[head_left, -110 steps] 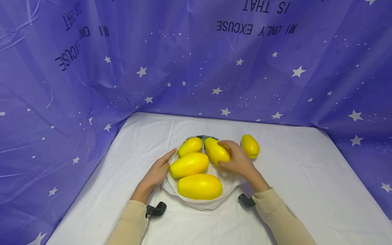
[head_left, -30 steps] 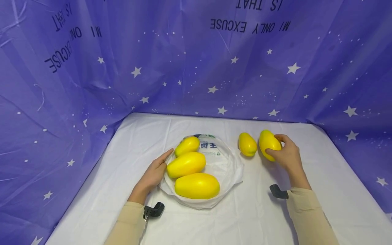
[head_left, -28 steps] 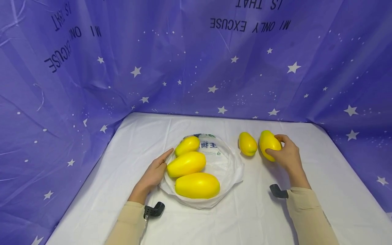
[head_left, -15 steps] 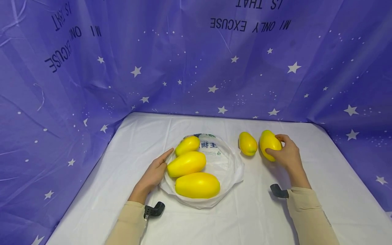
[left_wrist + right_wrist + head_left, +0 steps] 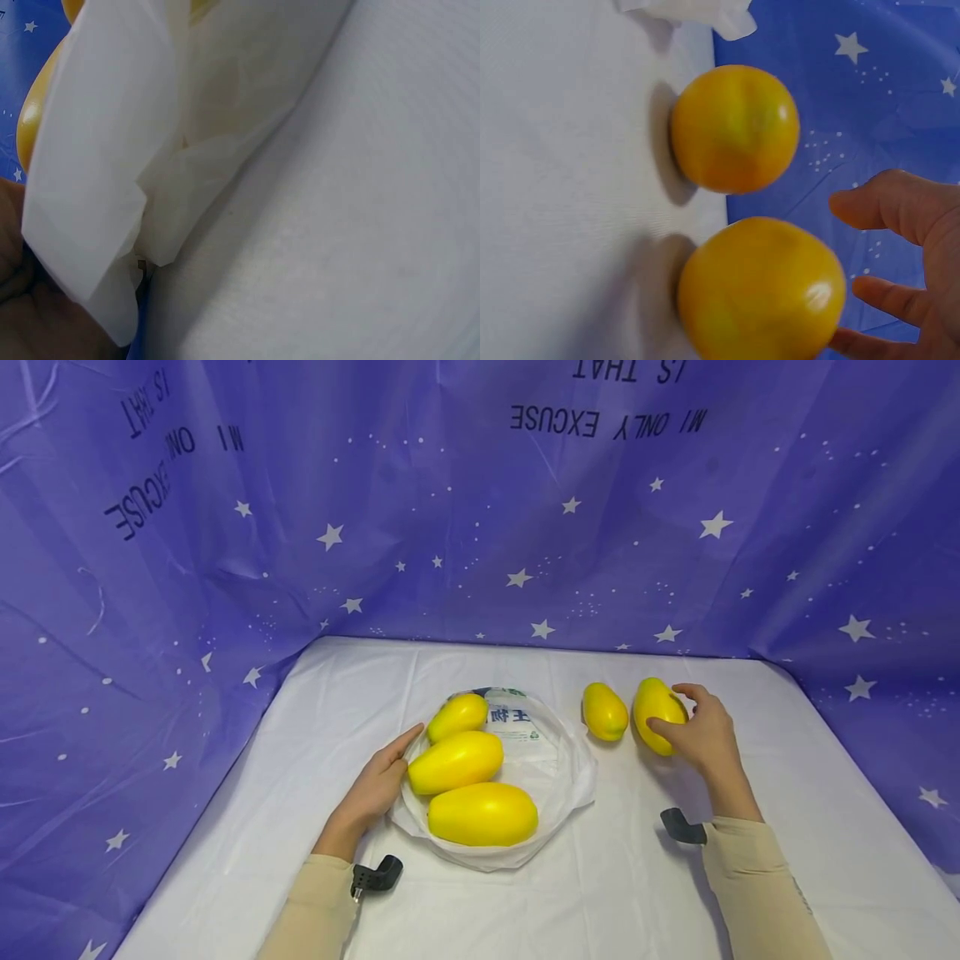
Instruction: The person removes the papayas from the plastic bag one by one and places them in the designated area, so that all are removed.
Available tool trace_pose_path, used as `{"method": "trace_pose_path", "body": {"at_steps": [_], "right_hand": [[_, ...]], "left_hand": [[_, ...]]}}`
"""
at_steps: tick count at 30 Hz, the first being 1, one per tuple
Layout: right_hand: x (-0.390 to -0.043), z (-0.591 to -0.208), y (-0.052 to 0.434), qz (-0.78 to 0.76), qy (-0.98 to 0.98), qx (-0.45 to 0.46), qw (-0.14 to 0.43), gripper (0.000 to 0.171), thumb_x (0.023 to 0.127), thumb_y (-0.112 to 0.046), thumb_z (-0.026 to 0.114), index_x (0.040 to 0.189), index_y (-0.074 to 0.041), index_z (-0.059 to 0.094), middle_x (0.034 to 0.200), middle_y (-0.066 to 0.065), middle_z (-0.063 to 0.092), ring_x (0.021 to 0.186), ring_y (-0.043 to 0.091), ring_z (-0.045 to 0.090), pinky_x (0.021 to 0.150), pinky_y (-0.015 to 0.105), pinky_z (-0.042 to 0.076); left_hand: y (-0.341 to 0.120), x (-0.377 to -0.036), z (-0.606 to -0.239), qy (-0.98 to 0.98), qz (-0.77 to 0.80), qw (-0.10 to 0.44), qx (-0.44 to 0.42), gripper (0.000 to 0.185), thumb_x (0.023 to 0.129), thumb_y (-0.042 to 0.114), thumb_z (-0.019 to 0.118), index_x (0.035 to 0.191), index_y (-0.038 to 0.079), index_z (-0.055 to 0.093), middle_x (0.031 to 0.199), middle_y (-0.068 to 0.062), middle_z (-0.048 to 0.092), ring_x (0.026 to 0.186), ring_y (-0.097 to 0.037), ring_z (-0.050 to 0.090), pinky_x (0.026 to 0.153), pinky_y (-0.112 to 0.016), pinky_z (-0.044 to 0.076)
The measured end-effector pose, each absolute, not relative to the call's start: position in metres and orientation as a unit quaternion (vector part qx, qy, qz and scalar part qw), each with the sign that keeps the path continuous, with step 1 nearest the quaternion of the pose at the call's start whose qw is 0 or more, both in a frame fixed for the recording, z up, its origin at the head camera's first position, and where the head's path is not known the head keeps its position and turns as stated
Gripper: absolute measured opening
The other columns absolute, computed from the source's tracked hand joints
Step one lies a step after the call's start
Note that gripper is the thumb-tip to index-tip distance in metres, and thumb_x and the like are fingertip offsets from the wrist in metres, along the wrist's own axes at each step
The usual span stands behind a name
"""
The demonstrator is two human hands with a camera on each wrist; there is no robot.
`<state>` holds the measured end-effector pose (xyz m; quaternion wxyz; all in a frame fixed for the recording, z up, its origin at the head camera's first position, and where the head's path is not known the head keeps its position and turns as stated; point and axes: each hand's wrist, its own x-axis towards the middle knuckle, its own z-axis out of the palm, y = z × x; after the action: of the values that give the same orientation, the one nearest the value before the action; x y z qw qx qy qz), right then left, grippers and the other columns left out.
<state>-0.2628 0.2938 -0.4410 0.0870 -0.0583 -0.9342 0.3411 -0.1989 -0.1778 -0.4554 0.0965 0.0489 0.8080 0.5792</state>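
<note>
My right hand [image 5: 697, 731] is by a yellow oval fruit [image 5: 654, 714] lying on the white table at the right. Its fingers [image 5: 900, 214] are spread and lifted off the fruit [image 5: 761, 289]; only the lowest fingertip seems to touch it. A second yellow fruit [image 5: 605, 712] [image 5: 735, 127] lies just left of it. My left hand [image 5: 375, 781] rests flat, fingers straight, against the left rim of a white plastic bag [image 5: 566, 772] [image 5: 97, 150]. Three yellow fruits [image 5: 483, 814] lie in the bag.
A white cloth covers the table [image 5: 465, 910]. Purple star-print sheeting [image 5: 225, 568] closes in the back and both sides. Black wrist mounts [image 5: 375, 874] sit at each sleeve. Bare cloth lies in front of the bag and at the far right.
My right hand carried one fruit from the bag to the table beside the lone fruit at the right. Its fingers have now loosened and lifted. The left hand stayed put.
</note>
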Motion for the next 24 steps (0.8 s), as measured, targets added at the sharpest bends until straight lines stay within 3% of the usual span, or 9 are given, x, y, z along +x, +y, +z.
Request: {"method": "trace_pose_path", "body": {"at_steps": [7, 17, 24], "right_hand": [[-0.256, -0.42, 0.281, 0.342, -0.93, -0.031, 0.132, 0.076, 0.08, -0.035, 0.078, 0.143, -0.008, 0.045, 0.144, 0.026, 0.04, 0.13, 0.048, 0.036, 0.103, 0.066, 0.03], [-0.246, -0.401, 0.249, 0.377, -0.895, 0.098, 0.219, 0.063, 0.076, -0.008, 0.077, 0.135, -0.013, 0.057, 0.139, 0.009, 0.052, 0.125, 0.034, 0.046, 0.104, 0.057, 0.038], [-0.242, -0.395, 0.224, 0.376, -0.864, 0.231, 0.242, 0.064, 0.071, -0.003, 0.079, 0.132, -0.008, 0.059, 0.135, 0.003, 0.055, 0.123, 0.024, 0.05, 0.105, 0.021, 0.038]], "left_hand": [[-0.177, -0.197, -0.453, 0.811, 0.576, 0.091, 0.047, 0.054, 0.102, 0.003, 0.029, 0.154, 0.018, 0.032, 0.158, -0.003, 0.027, 0.145, -0.025, 0.017, 0.118, -0.047, 0.012], [-0.177, -0.197, -0.454, 0.809, 0.578, 0.092, 0.05, 0.054, 0.101, 0.003, 0.029, 0.154, 0.015, 0.032, 0.158, -0.004, 0.027, 0.145, -0.025, 0.017, 0.118, -0.047, 0.012], [-0.177, -0.198, -0.456, 0.81, 0.577, 0.092, 0.049, 0.054, 0.101, 0.003, 0.029, 0.154, 0.018, 0.032, 0.158, -0.003, 0.026, 0.145, -0.024, 0.016, 0.118, -0.047, 0.012]]}}
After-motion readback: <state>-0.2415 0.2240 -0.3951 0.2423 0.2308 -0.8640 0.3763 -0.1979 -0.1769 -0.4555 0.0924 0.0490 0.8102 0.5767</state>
